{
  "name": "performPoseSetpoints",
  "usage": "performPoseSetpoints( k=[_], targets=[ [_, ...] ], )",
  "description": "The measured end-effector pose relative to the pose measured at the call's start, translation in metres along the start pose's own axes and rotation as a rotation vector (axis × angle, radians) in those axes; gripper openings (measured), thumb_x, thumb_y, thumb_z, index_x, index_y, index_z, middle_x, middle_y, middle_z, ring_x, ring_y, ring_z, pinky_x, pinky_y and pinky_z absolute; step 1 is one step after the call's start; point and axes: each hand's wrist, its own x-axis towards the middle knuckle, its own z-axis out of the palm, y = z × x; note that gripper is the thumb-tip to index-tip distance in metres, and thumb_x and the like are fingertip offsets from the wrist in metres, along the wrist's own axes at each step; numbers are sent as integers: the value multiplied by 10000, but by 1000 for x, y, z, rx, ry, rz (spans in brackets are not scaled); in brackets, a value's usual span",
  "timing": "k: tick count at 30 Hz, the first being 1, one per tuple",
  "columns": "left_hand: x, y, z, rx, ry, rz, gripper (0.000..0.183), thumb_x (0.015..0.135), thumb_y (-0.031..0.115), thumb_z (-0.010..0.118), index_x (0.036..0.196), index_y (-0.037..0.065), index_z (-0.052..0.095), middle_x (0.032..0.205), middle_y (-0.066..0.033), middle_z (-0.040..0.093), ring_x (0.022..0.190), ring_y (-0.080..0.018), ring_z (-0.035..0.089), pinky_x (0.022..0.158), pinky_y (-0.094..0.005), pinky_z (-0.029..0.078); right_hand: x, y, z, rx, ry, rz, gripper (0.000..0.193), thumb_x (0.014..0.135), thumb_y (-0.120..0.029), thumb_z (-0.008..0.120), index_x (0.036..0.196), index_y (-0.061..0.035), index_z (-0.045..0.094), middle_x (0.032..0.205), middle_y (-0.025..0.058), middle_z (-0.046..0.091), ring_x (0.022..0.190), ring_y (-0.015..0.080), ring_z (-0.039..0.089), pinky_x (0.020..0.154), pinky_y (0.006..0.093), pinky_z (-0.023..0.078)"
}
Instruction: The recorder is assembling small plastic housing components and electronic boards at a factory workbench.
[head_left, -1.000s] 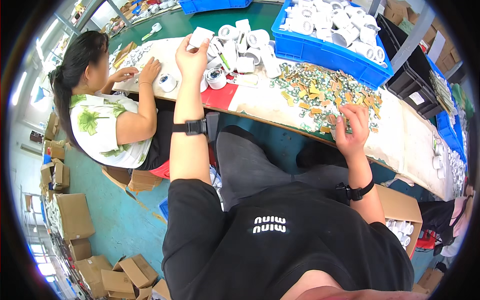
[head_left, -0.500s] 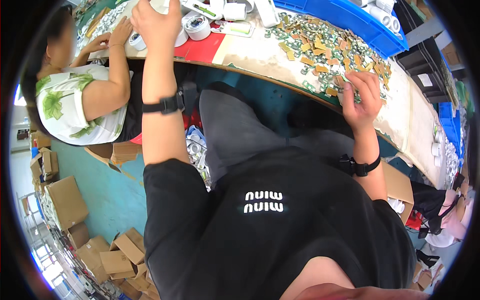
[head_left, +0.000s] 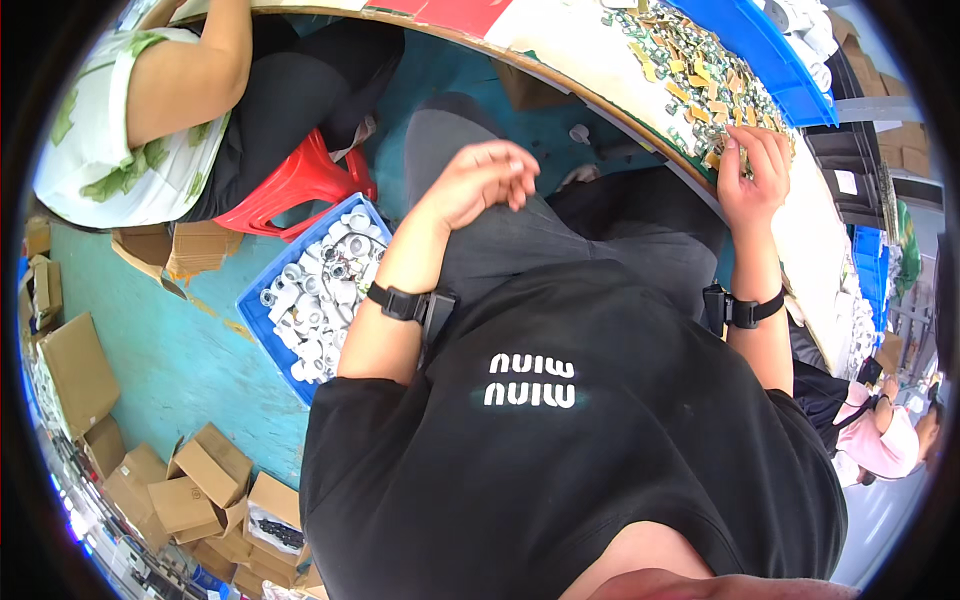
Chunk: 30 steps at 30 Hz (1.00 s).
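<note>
My left hand is raised above my lap, its fingers loosely bent and apart with nothing visible in them. At the table's edge, my right hand is beside a spread heap of small green and tan circuit boards. Its thumb and forefinger come together at the heap's near side; whatever may be between them is too small to make out. A black strap band circles each of my wrists.
A blue bin with white parts stands behind the boards on the table. On the floor to my left are a blue crate of white plastic fittings, a red stool under a seated co-worker, and cardboard boxes.
My left hand has come back from the white round parts on the table to above my lap. The view has shifted down and left. My right hand stays by the boards, its fingertips closer together.
</note>
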Motion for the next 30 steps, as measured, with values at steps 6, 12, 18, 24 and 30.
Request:
performPoseSetpoints(
  k=[6,12,18,24,30],
  targets=[
    [12,3,-9,-197,78,-59,289,1029,255,574,1172,11,633,1016,-114,667,904,-203,634,808,-360,520,1,-5,1,1,-8,22,157,792,26,689,922,-50,735,915,85,712,891,281,641,805,389,508],
    [-7,-2,-19,-254,74,77,283,1031,252,558,1162,16,641,1044,-117,665,940,-206,628,839,-363,505,-1,-7,0,8,-15,32,168,794,22,686,927,-61,745,914,71,710,885,274,634,800,376,514],
    [-6,6,-17,-473,11,96,297,1005,308,563,1080,33,647,1022,-97,618,935,-208,570,851,-367,480,0,-5,0,13,-5,28,159,789,15,690,921,-56,742,911,72,709,873,270,638,796,369,514],
    [-27,34,-31,-471,-118,348,275,910,342,629,786,120,523,815,-18,463,812,-177,437,787,-318,374,3,-4,-3,51,42,43,161,772,24,697,912,-48,731,895,84,700,863,285,636,777,382,507],
    [-78,16,-135,-446,331,606,238,919,235,632,750,147,490,717,4,396,687,-144,376,652,-302,321,0,-6,-8,71,12,11,225,691,33,687,902,-42,714,864,84,675,830,301,627,745,396,507]
  ],
)
